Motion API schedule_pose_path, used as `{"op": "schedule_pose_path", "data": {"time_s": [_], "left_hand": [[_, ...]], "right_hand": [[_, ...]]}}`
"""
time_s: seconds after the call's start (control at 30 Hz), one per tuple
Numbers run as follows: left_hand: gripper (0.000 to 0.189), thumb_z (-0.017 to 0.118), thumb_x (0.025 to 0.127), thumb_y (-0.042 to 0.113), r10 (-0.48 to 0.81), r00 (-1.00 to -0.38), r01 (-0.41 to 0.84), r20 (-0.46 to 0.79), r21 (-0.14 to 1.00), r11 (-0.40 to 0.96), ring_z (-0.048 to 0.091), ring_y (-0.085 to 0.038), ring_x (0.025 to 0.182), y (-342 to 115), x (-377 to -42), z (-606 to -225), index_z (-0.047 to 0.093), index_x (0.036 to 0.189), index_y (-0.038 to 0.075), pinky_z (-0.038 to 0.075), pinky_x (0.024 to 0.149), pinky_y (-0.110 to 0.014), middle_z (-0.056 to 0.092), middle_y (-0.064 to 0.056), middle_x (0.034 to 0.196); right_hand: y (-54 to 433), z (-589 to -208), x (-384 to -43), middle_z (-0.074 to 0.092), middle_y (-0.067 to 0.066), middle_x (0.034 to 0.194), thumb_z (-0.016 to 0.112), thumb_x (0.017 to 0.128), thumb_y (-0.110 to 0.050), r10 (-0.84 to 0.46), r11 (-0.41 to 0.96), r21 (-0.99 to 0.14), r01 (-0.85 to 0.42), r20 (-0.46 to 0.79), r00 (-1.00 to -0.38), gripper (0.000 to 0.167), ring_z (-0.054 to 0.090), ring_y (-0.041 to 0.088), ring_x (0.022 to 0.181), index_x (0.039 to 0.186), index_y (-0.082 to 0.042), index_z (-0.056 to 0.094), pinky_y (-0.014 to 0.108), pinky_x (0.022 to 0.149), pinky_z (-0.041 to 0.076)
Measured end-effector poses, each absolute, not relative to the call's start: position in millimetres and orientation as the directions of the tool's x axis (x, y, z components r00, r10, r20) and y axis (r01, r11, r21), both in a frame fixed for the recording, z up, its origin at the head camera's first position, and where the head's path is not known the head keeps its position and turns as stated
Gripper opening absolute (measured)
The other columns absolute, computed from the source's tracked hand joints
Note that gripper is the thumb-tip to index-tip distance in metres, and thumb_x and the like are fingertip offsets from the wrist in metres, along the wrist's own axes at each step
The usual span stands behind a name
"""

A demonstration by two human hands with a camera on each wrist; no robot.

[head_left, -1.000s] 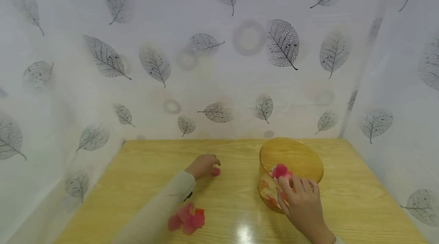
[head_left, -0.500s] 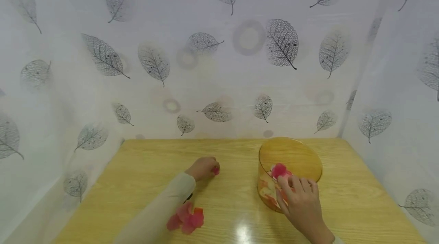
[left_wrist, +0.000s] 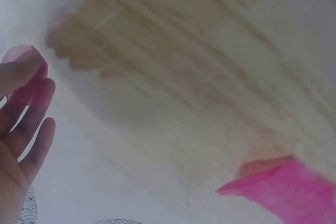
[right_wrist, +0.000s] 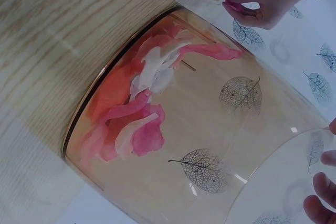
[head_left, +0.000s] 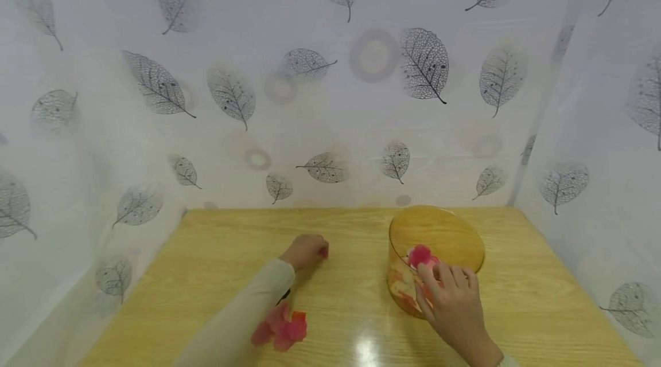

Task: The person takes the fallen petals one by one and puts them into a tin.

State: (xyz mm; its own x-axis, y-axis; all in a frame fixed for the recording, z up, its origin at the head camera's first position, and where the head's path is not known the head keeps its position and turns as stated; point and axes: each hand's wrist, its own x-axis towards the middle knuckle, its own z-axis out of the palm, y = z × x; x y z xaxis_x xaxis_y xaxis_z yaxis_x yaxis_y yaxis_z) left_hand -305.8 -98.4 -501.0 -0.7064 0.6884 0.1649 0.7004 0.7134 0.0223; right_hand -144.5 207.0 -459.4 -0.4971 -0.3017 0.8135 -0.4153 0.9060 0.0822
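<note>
My left hand [head_left: 304, 251] pinches a pink petal [left_wrist: 37, 88] between thumb and fingertips, low over the table in the head view. Several more pink petals [head_left: 281, 328] lie in a loose cluster by that forearm; one pink petal [left_wrist: 294, 190] shows large in the left wrist view. On the right stands a transparent amber tub [head_left: 395, 281]. My right hand [head_left: 457, 304] grips its near rim, thumb outside and fingers bent over the edge. Inside, pink, orange and white petals [right_wrist: 149, 135] are heaped on the bottom.
The wood-grain table [head_left: 356, 292] ends at a pale curtain [head_left: 330, 120] printed with grey leaves, which hangs along the back and both sides. A bright light reflection shows on the table's near part.
My left fingers have lowered and closed on the pink petal that lay just beneath them. The right hand and the tub have stayed in place.
</note>
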Motion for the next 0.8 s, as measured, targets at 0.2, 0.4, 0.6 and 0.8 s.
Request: {"op": "schedule_pose_path", "data": {"time_s": [0.2,0.4,0.6,0.8], "left_hand": [[0.008,0.068,0.083,0.016,0.674,-0.693,0.703,0.256,0.033,0.710,0.062,-0.009,0.069,-84,-304,-475,0.068,0.076,0.015,0.050,0.065,-0.021,0.067,0.004,0.075],[0.004,0.067,0.086,0.019,0.682,-0.638,0.755,0.357,0.116,0.646,0.064,-0.007,0.075,-47,-293,-422,0.069,0.087,0.016,0.051,0.070,-0.020,0.069,0.004,0.083],[0.005,0.067,0.087,0.018,0.712,-0.526,0.836,0.465,0.126,0.535,0.065,-0.006,0.077,-3,-268,-372,0.070,0.088,0.015,0.051,0.073,-0.017,0.070,0.004,0.085],[0.016,0.067,0.087,0.024,0.763,-0.457,0.872,0.457,0.060,0.486,0.064,-0.005,0.077,29,-256,-363,0.071,0.099,0.015,0.050,0.072,-0.013,0.070,0.004,0.094]], "right_hand": [[208,-460,-146,0.049,0.007,0.076,0.029,0.097,-0.039,-0.302,0.906,0.089,-0.414,0.821,-0.484,0.043,0.042,0.024,0.067,0.092,-0.010,0.061,0.044,0.069,0.035],[209,-460,-145,0.048,0.006,0.077,0.027,0.097,-0.040,-0.300,0.909,0.084,-0.409,0.812,-0.501,0.044,0.042,0.024,0.068,0.093,-0.011,0.061,0.044,0.069,0.035],[209,-459,-145,0.048,0.006,0.076,0.028,0.097,-0.040,-0.301,0.909,0.088,-0.408,0.815,-0.496,0.044,0.042,0.024,0.067,0.093,-0.011,0.061,0.044,0.069,0.035],[208,-460,-144,0.048,0.006,0.077,0.027,0.098,-0.040,-0.305,0.907,0.087,-0.413,0.813,-0.497,0.045,0.042,0.024,0.068,0.094,-0.011,0.061,0.044,0.070,0.036]]}}
